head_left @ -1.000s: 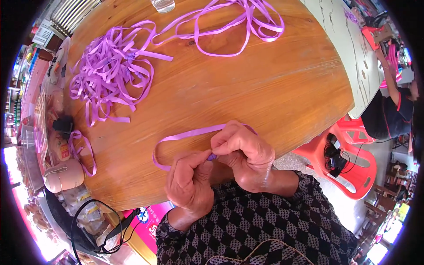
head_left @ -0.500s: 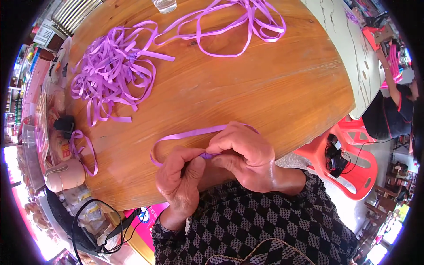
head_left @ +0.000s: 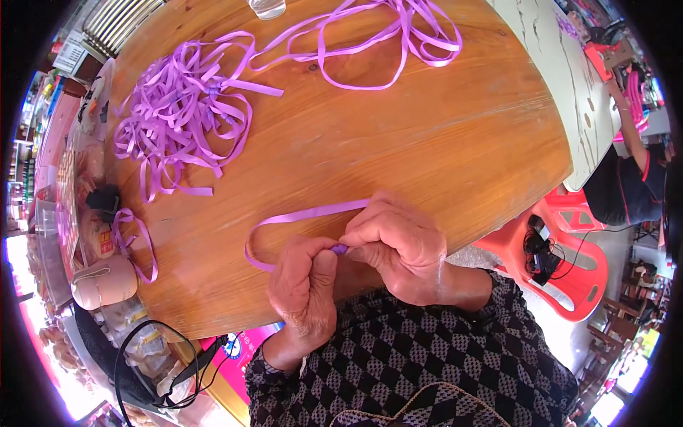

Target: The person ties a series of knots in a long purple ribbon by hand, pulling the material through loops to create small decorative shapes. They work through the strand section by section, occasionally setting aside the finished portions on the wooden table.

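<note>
Both hands meet at the near side of the wooden table (head_left: 398, 149), pinching a purple ribbon (head_left: 306, 214). My left hand (head_left: 306, 281) holds a small, darker purple knot-like bunch (head_left: 339, 249) between thumb and forefinger. Close beside it, my right hand (head_left: 398, 245) grips the same ribbon at the bunch, fingers curled. From the hands the ribbon bends out in a loop over the tabletop; part of it is hidden behind the fingers. A tangled pile of purple ribbons (head_left: 178, 117) lies at the far left.
Longer ribbon loops (head_left: 324, 53) spread at the far edge near a clear cup (head_left: 267, 7). A single ribbon loop (head_left: 151, 249) lies at the left edge, by a pale rounded object (head_left: 104, 282). On the right stand red plastic stools (head_left: 569, 299); another person (head_left: 629, 178) is beyond.
My left hand has shifted right, toward my right hand. The darker bunch now shows more plainly between the fingertips, and the ribbon loop has shifted slightly.
</note>
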Motion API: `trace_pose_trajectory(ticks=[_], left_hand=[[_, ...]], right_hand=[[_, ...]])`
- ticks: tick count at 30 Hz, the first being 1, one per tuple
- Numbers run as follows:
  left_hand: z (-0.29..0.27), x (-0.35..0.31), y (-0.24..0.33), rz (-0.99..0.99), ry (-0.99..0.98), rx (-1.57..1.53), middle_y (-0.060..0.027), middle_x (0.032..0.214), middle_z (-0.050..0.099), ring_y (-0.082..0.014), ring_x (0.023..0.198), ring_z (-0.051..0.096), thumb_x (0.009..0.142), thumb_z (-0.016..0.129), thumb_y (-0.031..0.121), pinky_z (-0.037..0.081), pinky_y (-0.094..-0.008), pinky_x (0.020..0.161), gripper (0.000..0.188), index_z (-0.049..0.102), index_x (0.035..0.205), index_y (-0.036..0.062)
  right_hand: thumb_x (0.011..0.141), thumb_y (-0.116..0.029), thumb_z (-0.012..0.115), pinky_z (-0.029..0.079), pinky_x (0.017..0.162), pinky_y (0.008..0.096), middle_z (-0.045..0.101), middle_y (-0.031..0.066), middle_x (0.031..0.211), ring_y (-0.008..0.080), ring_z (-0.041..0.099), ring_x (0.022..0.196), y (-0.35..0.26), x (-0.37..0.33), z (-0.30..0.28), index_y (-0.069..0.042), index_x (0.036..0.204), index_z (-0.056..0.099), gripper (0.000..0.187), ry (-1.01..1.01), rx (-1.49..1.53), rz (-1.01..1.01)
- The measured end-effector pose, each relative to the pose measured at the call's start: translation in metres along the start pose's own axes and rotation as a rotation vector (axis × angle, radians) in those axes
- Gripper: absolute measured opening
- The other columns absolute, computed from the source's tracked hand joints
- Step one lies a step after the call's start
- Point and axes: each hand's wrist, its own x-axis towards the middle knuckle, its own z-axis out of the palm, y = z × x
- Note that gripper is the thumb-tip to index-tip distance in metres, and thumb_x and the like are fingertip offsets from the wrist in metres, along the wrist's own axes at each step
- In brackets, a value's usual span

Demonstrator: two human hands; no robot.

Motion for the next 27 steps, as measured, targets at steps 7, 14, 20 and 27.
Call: trace_pose_trajectory(ticks=[7, 14, 20, 27], left_hand=[[0.005, -0.003, -0.004, 0.236, 0.114, 0.278, -0.0123, 0.071, 0.055, -0.0259, 0.057, 0.053, 0.083, 0.057, 0.006, 0.041, -0.0316, 0.05, 0.006, 0.059, 0.084, 0.0001], [0.011, -0.006, -0.008, 0.302, 0.144, 0.321, -0.0143, 0.07, 0.055, -0.0278, 0.053, 0.053, 0.08, 0.059, 0.003, 0.041, -0.033, 0.046, 0.007, 0.059, 0.086, -0.0007], [0.008, -0.006, -0.009, 0.238, 0.118, 0.302, -0.0137, 0.071, 0.055, -0.0255, 0.059, 0.055, 0.082, 0.058, 0.007, 0.042, -0.0308, 0.051, 0.009, 0.059, 0.086, -0.0011], [-0.017, 0.015, 0.009, -0.334, -0.155, -0.37, -0.0004, 0.074, 0.056, -0.0064, 0.066, 0.049, 0.089, 0.055, 0.015, 0.037, -0.0196, 0.056, 0.018, 0.061, 0.094, -0.0014]], right_hand=[[0.068, 0.003, 0.065, 0.039, 0.052, 0.0327, 0.056, 0.01, 0.071, 0.0245, 0.052, 0.06, -0.003, -0.002, 0.004, 0.0, 0.078, 0.056, 0.014, 0.017, 0.036, -0.042], [0.061, 0.013, 0.059, 0.038, 0.05, 0.0336, 0.054, 0.0128, 0.07, 0.0261, 0.05, 0.057, 0.0, -0.006, 0.006, 0.003, 0.078, 0.054, 0.02, 0.009, 0.023, -0.091], [0.064, 0.011, 0.062, 0.038, 0.051, 0.0338, 0.055, 0.0125, 0.07, 0.0259, 0.05, 0.058, 0.0, -0.005, 0.011, 0.002, 0.078, 0.054, 0.018, 0.003, -0.018, -0.106], [0.073, 0.001, 0.065, 0.04, 0.057, 0.0303, 0.054, 0.0057, 0.071, 0.0197, 0.052, 0.066, -0.005, 0.003, -0.009, -0.003, 0.085, 0.06, 0.014, -0.083, 0.269, 0.366]])
